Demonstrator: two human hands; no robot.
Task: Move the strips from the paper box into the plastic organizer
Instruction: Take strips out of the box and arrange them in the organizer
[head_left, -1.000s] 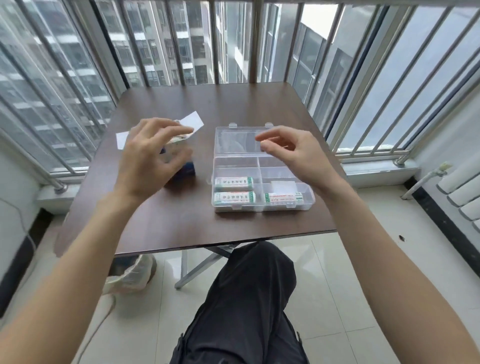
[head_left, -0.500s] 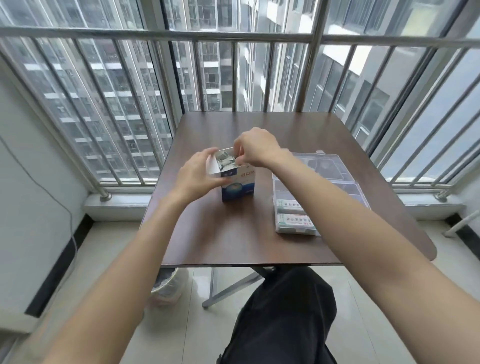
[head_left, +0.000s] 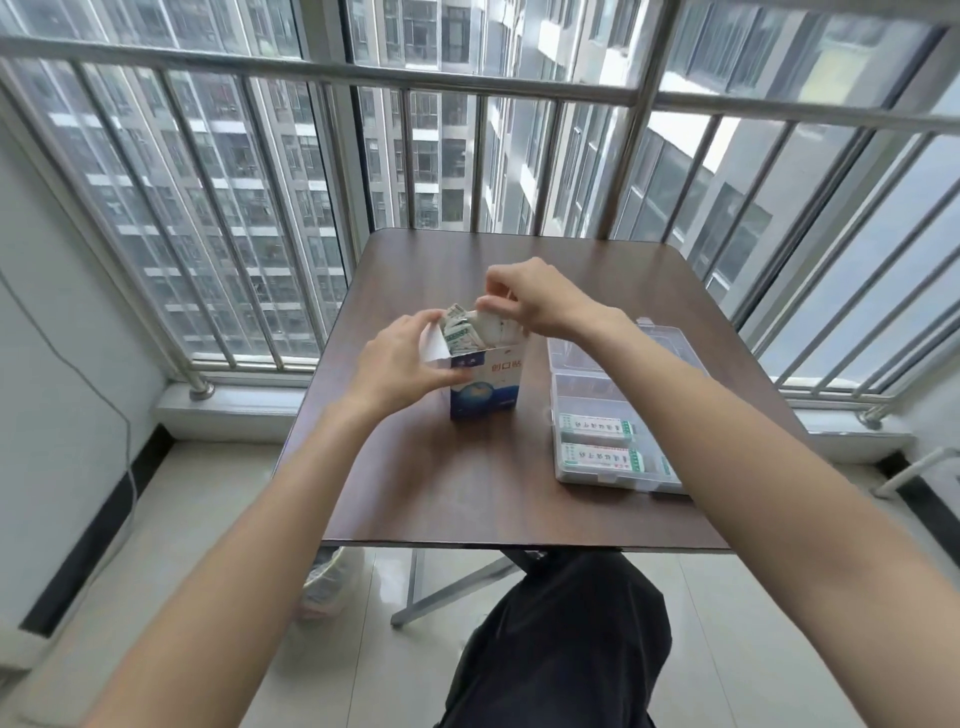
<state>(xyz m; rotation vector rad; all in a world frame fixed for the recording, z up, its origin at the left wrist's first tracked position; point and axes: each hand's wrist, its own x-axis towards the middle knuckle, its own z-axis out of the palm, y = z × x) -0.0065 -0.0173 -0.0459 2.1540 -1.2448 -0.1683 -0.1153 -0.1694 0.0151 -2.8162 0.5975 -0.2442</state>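
A blue and white paper box (head_left: 488, 387) stands upright on the brown table (head_left: 467, 493), its top flaps open and several white strips (head_left: 465, 332) sticking out. My left hand (head_left: 400, 364) grips the box's left side. My right hand (head_left: 524, 299) is above the open top, its fingertips pinching strips there. To the right lies the clear plastic organizer (head_left: 613, 415) with its lid open; strips with green print (head_left: 597, 426) lie in its near compartments. My right forearm hides part of the organizer.
A metal railing (head_left: 467, 88) with vertical bars stands just behind the table. A plastic bag (head_left: 324, 587) lies on the tiled floor under the table's left corner. My dark-trousered leg (head_left: 561, 649) is below the table's near edge.
My right hand crossed from over the organizer to the box top and now pinches strips. My left hand moved from the flaps to the box's side. The view swung left and up.
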